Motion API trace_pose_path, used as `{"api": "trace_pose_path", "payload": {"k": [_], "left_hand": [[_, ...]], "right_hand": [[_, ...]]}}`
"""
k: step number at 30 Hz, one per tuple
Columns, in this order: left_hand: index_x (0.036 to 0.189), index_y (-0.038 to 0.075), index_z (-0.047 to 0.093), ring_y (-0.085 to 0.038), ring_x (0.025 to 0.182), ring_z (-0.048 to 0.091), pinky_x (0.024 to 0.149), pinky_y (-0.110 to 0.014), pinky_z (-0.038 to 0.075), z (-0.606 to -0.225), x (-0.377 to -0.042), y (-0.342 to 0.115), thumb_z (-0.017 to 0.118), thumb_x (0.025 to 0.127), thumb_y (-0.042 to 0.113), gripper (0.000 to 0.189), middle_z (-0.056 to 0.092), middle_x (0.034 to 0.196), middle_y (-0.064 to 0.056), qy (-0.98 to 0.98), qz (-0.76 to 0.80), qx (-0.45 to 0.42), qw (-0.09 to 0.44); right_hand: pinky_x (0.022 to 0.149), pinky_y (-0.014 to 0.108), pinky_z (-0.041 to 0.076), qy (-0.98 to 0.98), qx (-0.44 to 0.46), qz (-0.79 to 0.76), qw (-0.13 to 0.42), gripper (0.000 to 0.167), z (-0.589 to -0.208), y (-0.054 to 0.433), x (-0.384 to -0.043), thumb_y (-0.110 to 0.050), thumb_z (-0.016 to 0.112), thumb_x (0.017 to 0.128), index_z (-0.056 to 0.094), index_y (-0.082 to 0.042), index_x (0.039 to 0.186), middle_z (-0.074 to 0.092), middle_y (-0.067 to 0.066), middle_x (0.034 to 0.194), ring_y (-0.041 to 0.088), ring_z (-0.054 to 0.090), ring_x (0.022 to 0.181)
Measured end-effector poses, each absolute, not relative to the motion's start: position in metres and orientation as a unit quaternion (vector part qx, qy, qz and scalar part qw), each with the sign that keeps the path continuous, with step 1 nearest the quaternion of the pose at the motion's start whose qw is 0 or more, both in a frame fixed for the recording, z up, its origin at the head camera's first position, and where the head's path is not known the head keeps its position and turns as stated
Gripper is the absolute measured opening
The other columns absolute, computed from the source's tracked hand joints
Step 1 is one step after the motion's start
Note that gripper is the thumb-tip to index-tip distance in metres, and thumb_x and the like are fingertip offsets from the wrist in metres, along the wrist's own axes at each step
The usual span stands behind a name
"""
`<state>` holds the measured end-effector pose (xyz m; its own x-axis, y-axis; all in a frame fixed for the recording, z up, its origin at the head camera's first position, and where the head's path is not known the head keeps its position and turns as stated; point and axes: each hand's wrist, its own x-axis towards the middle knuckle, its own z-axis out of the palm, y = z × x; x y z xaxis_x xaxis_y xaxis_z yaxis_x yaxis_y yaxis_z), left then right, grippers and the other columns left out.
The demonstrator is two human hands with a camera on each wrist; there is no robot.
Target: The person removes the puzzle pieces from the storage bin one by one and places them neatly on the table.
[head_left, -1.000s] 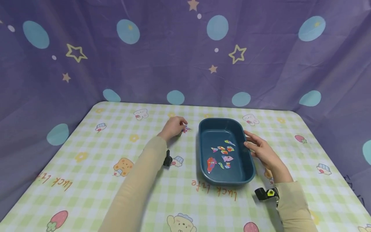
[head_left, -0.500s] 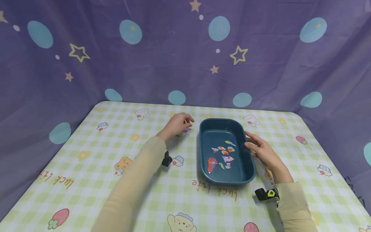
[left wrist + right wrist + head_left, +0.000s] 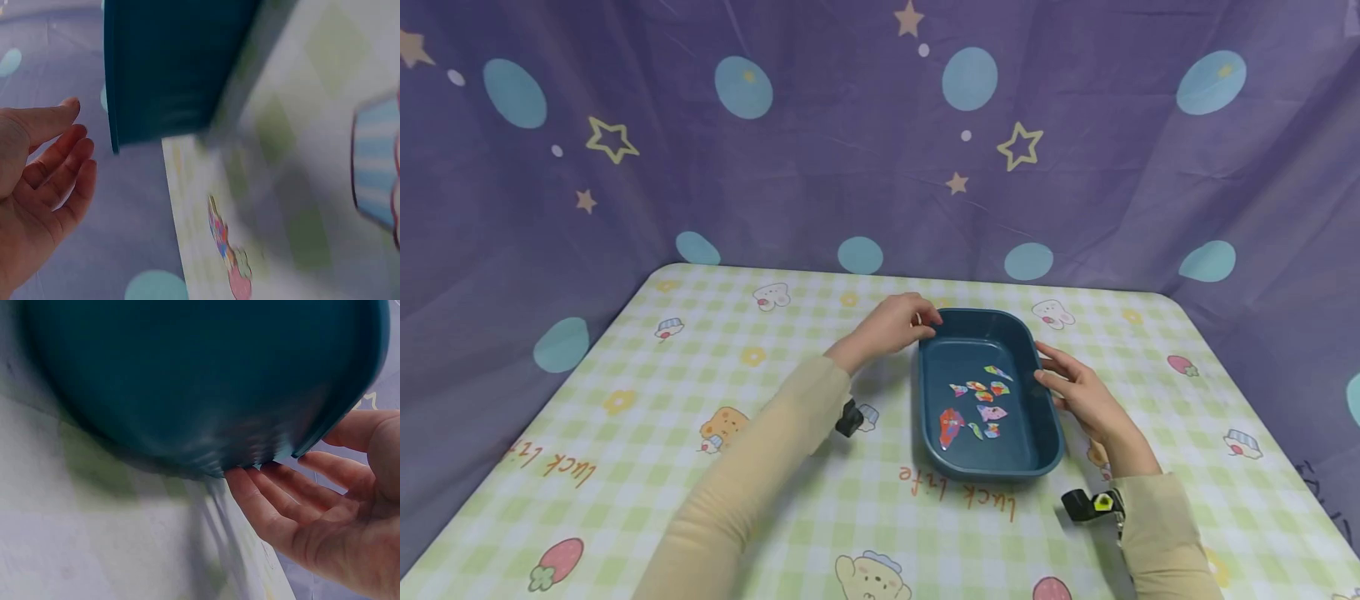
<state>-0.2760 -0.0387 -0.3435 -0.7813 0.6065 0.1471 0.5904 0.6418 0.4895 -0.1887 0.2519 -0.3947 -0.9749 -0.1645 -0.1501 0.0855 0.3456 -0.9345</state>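
A dark teal plastic tray [image 3: 988, 454] stands on the checked tablecloth, with several small colourful paper-like pieces [image 3: 951, 427] lying flat in it. My left hand [image 3: 891, 323] hovers at the tray's far left corner, fingers bent, thumb near the index finger. No piece shows between these fingertips, though the spot is partly hidden. My right hand [image 3: 1086, 396] holds the tray's right wall, thumb at the rim and fingers against the outside, as the right wrist view shows. More bright pieces [image 3: 220, 234] lie on the cloth in the left wrist view; the left arm hides them in the head view.
The tablecloth [image 3: 625, 467] has printed cupcakes, strawberries and lettering. A purple curtain [image 3: 820, 167] with stars and dots hangs behind the table's far edge. A black wrist camera [image 3: 850, 418] sits beside the left sleeve, another [image 3: 1078, 505] beside the right.
My left hand has lifted from the pieces on the cloth and moved right to the tray's far left corner. The right hand and the tray have stayed in place.
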Motion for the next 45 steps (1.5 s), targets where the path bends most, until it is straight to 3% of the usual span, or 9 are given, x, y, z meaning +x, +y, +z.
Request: {"api": "trace_pose_path", "payload": {"k": [12,19,33,36,41,45], "left_hand": [[0.105,0.013,0.066,-0.010,0.089,0.056,0.078,-0.020,0.045,-0.347,-0.261,0.008,0.063,0.086,0.019,0.020,0.058,0.098,0.000,0.889,0.214,0.398,0.077],[0.106,0.014,0.067,-0.006,0.084,0.056,0.074,-0.017,0.044,-0.359,-0.249,0.031,0.065,0.084,0.018,0.023,0.061,0.097,0.001,0.881,0.182,0.420,0.117],[0.103,0.015,0.067,-0.004,0.076,0.055,0.067,-0.014,0.042,-0.376,-0.244,0.055,0.070,0.079,0.016,0.024,0.063,0.086,0.005,0.870,0.142,0.432,0.193],[0.102,0.016,0.067,-0.006,0.074,0.053,0.066,-0.015,0.041,-0.379,-0.241,0.059,0.072,0.078,0.016,0.025,0.061,0.082,0.005,0.872,0.129,0.426,0.202],[0.101,0.017,0.067,-0.006,0.074,0.053,0.065,-0.016,0.041,-0.383,-0.239,0.061,0.073,0.076,0.017,0.026,0.059,0.082,0.006,0.871,0.103,0.437,0.200],[0.098,0.017,0.067,-0.005,0.073,0.053,0.065,-0.015,0.041,-0.383,-0.238,0.063,0.074,0.075,0.014,0.024,0.060,0.081,0.006,0.867,0.092,0.448,0.196]], "right_hand": [[0.071,0.023,0.048,0.807,-0.022,-0.580,0.109,0.061,-0.395,0.249,-0.191,-0.029,0.050,0.093,0.022,-0.016,0.145,0.032,0.022,0.140,0.003,0.050,0.096],[0.071,0.024,0.046,0.810,-0.020,-0.576,0.110,0.061,-0.396,0.249,-0.191,-0.030,0.050,0.093,0.022,-0.015,0.145,0.033,0.022,0.140,0.004,0.048,0.099],[0.074,0.026,0.044,0.816,-0.030,-0.566,0.115,0.061,-0.394,0.252,-0.190,-0.030,0.048,0.094,0.019,-0.015,0.146,0.030,0.023,0.141,0.033,0.036,0.121],[0.072,0.025,0.044,0.816,-0.033,-0.566,0.115,0.062,-0.395,0.253,-0.189,-0.031,0.049,0.094,0.019,-0.015,0.146,0.029,0.023,0.142,0.033,0.036,0.121],[0.068,0.024,0.044,0.818,-0.036,-0.563,0.111,0.063,-0.396,0.253,-0.189,-0.032,0.050,0.093,0.021,-0.015,0.146,0.030,0.023,0.141,0.020,0.043,0.111],[0.067,0.024,0.044,0.817,-0.035,-0.564,0.112,0.063,-0.395,0.253,-0.188,-0.032,0.050,0.093,0.020,-0.016,0.146,0.029,0.023,0.142,0.025,0.041,0.115]]}}
